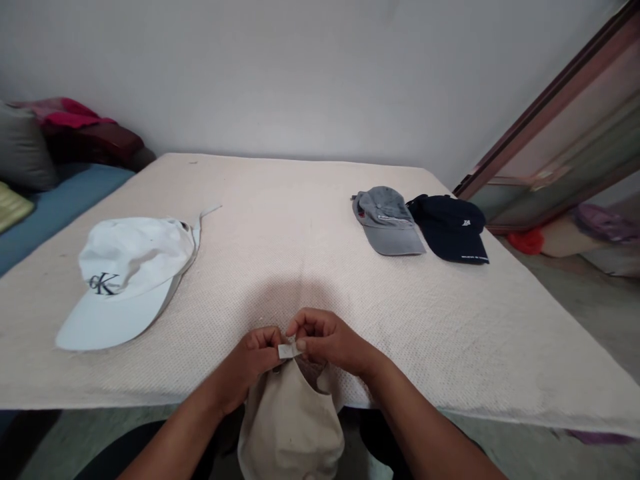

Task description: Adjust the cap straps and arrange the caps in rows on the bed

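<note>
A beige cap (293, 427) hangs at the table's near edge, its crown toward me and its opening facing up. My left hand (257, 357) is closed in a pinch on the cap's back strap (287, 351), a pale band at the opening. From the other side my right hand (330, 340) pinches the same strap between thumb and fingers. The two hands nearly touch. Most of the cap's brim is hidden. To the left lies a white cap (135, 260) with dark letters on its front and a loose strap end sticking out behind.
A grey cap (385, 217) and a navy cap (450, 227) sit side by side at the right of the cloth-covered table (280, 227). A grey wall (300, 80) stands behind. Cushions (23, 147) lie at far left, and a framed door (560, 133) is at right.
</note>
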Demonstrator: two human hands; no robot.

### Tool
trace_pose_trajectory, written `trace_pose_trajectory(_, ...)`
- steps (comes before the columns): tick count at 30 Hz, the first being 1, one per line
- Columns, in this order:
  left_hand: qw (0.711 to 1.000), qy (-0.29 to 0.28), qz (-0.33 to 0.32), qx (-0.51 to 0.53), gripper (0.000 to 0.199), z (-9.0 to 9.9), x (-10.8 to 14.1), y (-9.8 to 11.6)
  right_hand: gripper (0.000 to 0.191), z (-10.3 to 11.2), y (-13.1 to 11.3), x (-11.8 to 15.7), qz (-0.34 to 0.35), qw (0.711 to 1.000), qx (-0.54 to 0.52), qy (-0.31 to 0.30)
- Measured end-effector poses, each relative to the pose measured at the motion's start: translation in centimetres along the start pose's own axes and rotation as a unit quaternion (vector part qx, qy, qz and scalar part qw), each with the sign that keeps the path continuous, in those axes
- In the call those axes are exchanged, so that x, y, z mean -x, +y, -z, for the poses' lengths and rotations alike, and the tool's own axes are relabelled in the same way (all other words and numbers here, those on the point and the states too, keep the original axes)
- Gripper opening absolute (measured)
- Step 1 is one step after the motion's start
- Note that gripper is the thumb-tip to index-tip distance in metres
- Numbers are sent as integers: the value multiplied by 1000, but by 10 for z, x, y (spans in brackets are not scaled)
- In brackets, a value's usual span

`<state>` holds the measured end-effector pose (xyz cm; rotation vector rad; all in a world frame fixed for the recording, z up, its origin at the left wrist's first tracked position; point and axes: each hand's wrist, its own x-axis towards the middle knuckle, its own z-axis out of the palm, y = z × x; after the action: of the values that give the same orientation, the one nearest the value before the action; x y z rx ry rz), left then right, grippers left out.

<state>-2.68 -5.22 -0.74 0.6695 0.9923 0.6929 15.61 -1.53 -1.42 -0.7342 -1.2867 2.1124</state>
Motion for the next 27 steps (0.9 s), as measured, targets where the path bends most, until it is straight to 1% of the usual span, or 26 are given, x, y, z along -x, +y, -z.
trace_pose_trajectory(3, 1000, 1, -7, -6, 12, -1, 0, 1, 18, 0, 1, 0, 3, 1000, -2, -2)
trace_pose_trajectory(7, 1000, 1, -15, -5, 10, 2, 1, 0, 21, 4, 1, 1, -18, 1000, 7, -14)
trace_pose_trajectory(10, 1000, -22, -16, 2, 9, 6, 1, -1, 21, 6, 2, 2, -29, 999, 13, -6)
trace_pose_trajectory(13, 999, -38, -28, 8, 7, 9, 0, -1, 21, 6, 3, 1, -22, 1000, 8, 3)
trace_pose_trajectory(16, 999, -32, -30, 4, 13, 10, 0, -1, 23, 5, 2, 1, -16, 1000, 1, 2)
trace_pose_trajectory(19, 1000, -28, -6, 4, 14, 8, 0, -1, 25, 3, -1, 1, -18, 1000, 7, 0)
trace_pose_trajectory(23, 1000, -14, 12, 12, 15, 5, 0, -2, 22, 0, -3, 1, -18, 999, 46, 23)
trace_pose_trajectory(27, 1000, -7, 9, 9, 17, 4, 2, 0, 19, -1, -3, 0, -9, 997, 61, 39)
